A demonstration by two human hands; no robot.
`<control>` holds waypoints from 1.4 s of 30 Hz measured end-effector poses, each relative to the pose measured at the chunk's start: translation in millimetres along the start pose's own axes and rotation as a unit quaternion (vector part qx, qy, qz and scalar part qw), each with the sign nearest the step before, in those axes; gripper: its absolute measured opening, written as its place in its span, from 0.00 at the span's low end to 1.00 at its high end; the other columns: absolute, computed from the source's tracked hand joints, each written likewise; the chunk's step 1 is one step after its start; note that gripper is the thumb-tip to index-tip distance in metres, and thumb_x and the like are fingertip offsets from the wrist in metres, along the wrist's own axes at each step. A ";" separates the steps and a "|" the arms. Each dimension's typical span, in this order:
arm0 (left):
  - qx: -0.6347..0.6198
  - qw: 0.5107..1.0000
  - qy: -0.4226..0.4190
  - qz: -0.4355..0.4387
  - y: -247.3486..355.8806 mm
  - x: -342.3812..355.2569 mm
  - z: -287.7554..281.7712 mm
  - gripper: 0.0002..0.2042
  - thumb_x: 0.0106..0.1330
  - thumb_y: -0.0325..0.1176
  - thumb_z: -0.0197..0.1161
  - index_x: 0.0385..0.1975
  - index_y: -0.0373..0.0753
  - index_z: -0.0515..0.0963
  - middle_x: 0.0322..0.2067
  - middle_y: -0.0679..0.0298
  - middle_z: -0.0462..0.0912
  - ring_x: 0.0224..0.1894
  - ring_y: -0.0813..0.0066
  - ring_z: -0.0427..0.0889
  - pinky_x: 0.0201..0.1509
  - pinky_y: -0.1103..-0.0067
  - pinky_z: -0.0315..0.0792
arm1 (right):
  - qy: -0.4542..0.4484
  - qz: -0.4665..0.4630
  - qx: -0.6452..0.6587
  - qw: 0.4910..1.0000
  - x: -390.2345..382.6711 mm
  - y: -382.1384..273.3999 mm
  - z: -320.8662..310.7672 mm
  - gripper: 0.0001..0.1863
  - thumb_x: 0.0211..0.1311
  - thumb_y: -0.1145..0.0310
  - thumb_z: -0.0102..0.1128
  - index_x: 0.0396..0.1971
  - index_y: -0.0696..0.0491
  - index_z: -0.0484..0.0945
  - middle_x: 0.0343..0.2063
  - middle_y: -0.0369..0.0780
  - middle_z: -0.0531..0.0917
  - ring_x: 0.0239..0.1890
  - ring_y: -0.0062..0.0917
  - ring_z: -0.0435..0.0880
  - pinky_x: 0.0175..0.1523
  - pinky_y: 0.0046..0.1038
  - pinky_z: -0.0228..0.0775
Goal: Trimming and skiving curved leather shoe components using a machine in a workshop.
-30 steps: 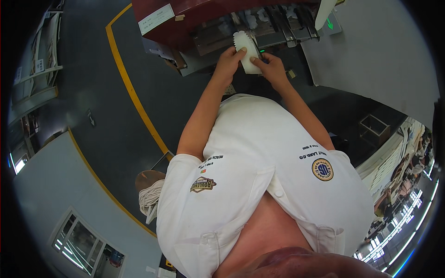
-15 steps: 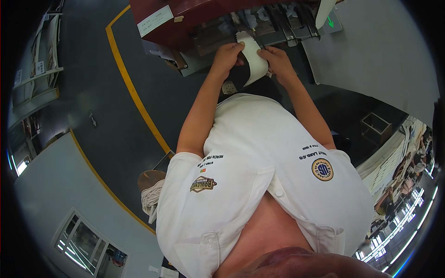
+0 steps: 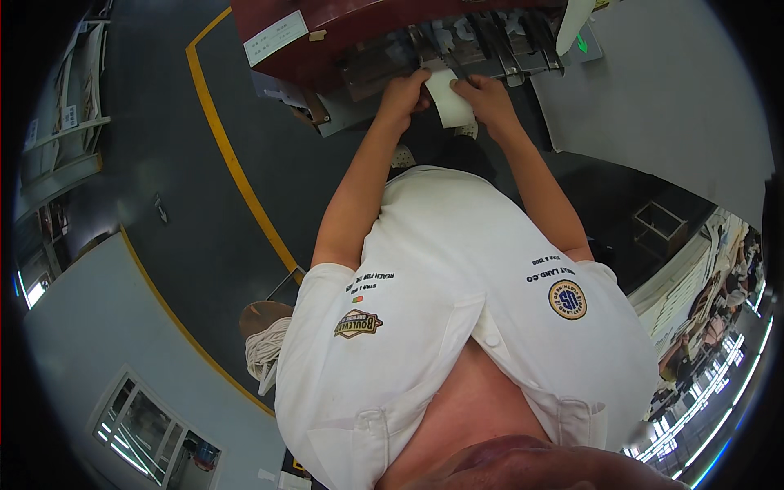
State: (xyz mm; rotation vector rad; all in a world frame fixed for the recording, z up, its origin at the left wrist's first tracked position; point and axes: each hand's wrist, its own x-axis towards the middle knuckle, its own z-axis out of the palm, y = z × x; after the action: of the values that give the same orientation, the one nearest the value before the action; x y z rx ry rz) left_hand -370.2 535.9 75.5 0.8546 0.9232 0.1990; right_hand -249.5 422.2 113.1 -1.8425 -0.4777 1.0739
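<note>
A pale cream, flexible sheet piece (image 3: pixel 448 98) hangs between my two hands at the front of a dark red machine (image 3: pixel 359 20). My left hand (image 3: pixel 405 96) pinches its left edge, thumb on top. On the opposite edge, my right hand (image 3: pixel 487 101) grips it between thumb and bent fingers. The far end of the piece reaches in at the machine's metal parts (image 3: pixel 441 49), where I cannot make out its tip. Its near end hangs down toward my body.
Metal arms (image 3: pixel 502 53) stick out of the machine just beyond my right hand. A grey panel (image 3: pixel 653 90) stands to the right. A yellow line (image 3: pixel 233 155) runs along the dark floor on the left. Coiled white cord (image 3: pixel 265 347) lies at my left side.
The cream piece has moved away from me, its scalloped far end now in among the machine's parts. Its near end hangs straighter. Both hands keep hold of it.
</note>
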 end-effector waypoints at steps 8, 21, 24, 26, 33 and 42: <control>0.194 0.976 0.047 0.084 -4.9 -3.6 1.6 0.18 0.58 0.46 0.59 0.26 0.33 0.79 0.17 0.65 0.74 0.18 0.79 0.72 0.25 0.83 0.66 | 0.165 -0.196 -0.204 0.945 40.6 22.4 20.5 0.21 0.51 0.54 0.62 0.25 0.61 0.79 0.18 0.49 0.79 0.23 0.37 0.81 0.30 0.33 0.69; 0.361 0.906 0.159 0.153 7.7 -0.2 8.4 0.18 0.57 0.49 0.56 0.27 0.38 0.82 0.20 0.55 0.80 0.29 0.57 0.81 0.34 0.70 0.73 | 0.178 -0.212 -0.203 0.939 50.8 18.1 20.7 0.23 0.50 0.52 0.62 0.22 0.61 0.77 0.17 0.51 0.77 0.24 0.43 0.80 0.30 0.35 0.69; 0.454 0.838 0.180 0.244 -0.7 4.5 2.0 0.21 0.57 0.53 0.56 0.26 0.38 0.82 0.16 0.59 0.80 0.25 0.62 0.82 0.33 0.71 0.72 | 0.149 -0.202 -0.216 0.944 41.1 17.4 18.3 0.22 0.50 0.52 0.62 0.22 0.61 0.77 0.17 0.52 0.78 0.25 0.44 0.80 0.30 0.36 0.69; 0.448 0.852 0.175 0.208 -3.7 2.7 3.4 0.21 0.56 0.52 0.56 0.28 0.38 0.82 0.18 0.58 0.80 0.27 0.60 0.82 0.34 0.71 0.72 | 0.119 -0.182 -0.214 0.952 40.4 19.3 18.6 0.22 0.50 0.53 0.61 0.22 0.61 0.77 0.18 0.52 0.78 0.25 0.45 0.80 0.31 0.38 0.70; 0.457 0.835 0.180 0.248 2.0 5.9 -0.2 0.21 0.56 0.52 0.56 0.29 0.39 0.82 0.20 0.55 0.81 0.28 0.57 0.81 0.34 0.70 0.73 | 0.155 -0.220 -0.276 0.923 41.0 17.9 16.5 0.19 0.51 0.55 0.60 0.21 0.59 0.77 0.19 0.52 0.78 0.26 0.46 0.80 0.31 0.40 0.70; 0.420 0.871 0.159 0.199 3.8 4.3 -0.9 0.17 0.56 0.47 0.56 0.31 0.41 0.82 0.21 0.57 0.81 0.30 0.58 0.82 0.35 0.69 0.73 | 0.160 -0.256 -0.332 0.894 33.5 7.1 17.3 0.16 0.52 0.58 0.60 0.22 0.57 0.75 0.18 0.49 0.78 0.25 0.45 0.79 0.31 0.40 0.70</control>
State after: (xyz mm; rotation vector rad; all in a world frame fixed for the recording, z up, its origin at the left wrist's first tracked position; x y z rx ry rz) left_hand -367.5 541.0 75.2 1.8739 1.1462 0.3057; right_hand -246.5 450.8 87.6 -2.2285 -1.1539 0.2343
